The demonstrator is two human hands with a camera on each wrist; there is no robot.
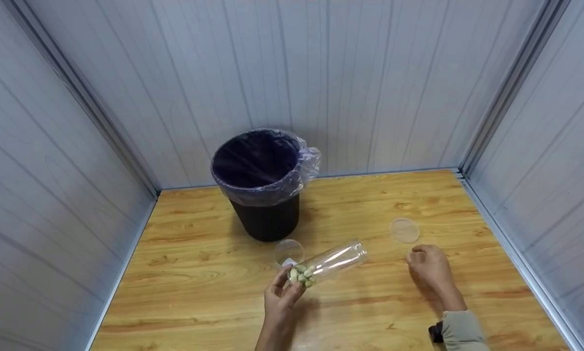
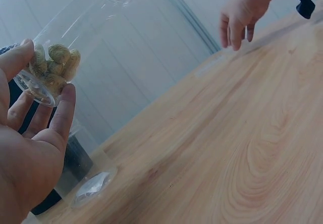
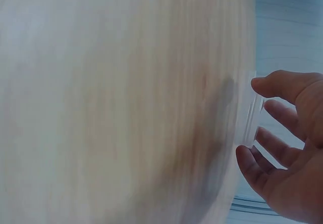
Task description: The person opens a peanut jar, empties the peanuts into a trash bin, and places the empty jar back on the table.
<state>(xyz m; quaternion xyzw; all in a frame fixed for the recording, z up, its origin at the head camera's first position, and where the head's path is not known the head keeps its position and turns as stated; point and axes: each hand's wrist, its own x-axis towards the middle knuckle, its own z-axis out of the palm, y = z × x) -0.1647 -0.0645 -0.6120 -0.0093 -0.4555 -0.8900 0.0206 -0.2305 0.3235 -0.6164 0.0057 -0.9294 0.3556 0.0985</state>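
Observation:
My left hand (image 1: 282, 295) grips the lower end of a clear plastic jar (image 1: 340, 258), thumb on one side and fingers on the other. The jar is held tilted above the table, its far end raised to the right. Several nuts in their shells (image 2: 55, 65), which look like peanuts, lie bunched at the held end. My right hand (image 1: 431, 265) hovers over the table at the right with loosely bent, spread fingers and nothing between them. Just beyond its fingertips lies a clear round lid (image 1: 405, 230), seen nearly edge-on in the right wrist view.
A black trash bin (image 1: 267, 219) lined with a purplish plastic bag (image 1: 309, 165) stands at the back, left of the middle. In front of it lies a clear round piece (image 1: 288, 249) with something white at its edge. Pale panel walls enclose the wooden table (image 1: 189, 273).

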